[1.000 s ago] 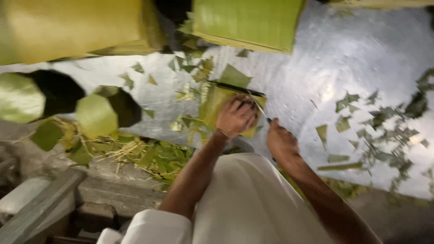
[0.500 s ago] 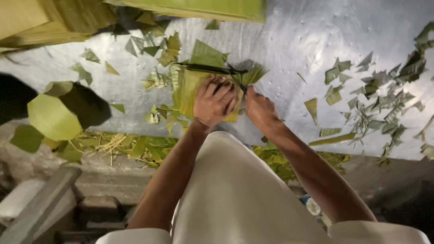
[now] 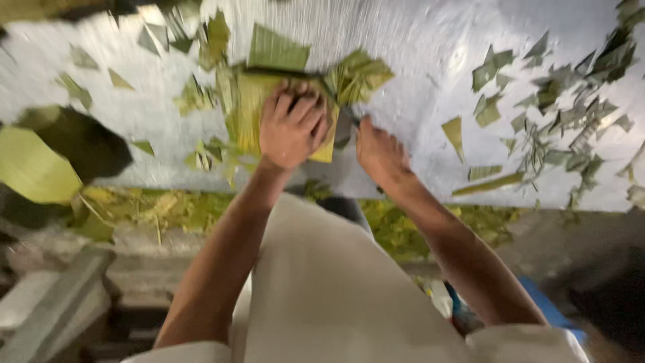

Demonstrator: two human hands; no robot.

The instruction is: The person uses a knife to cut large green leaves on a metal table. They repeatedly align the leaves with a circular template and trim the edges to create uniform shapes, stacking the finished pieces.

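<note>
The left hand presses flat, fingers spread, on the folded leaf stack at 12 o'clock. The right hand is closed around something thin; I cannot tell what. Bare white table lies at 1 o'clock, and the leaf scraps at 3 o'clock.

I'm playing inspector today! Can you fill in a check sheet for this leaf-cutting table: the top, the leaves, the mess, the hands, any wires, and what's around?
Surface: pale grey work surface, shiny, strewn with bits.
Job's things: stack of yellow-green leaf strips lying flat; a frayed green leaf bundle beside it.
Clutter: small cut leaf scraps scattered at the right and upper left; more trimmings piled along the near edge.
Hands: left hand pressed flat on the stack; right hand beside it on the surface, blurred, grip unclear.
Cables: nothing seen.
Surroundings: big folded leaf at the left; grey stone ledge below; something blue at lower right.
</note>
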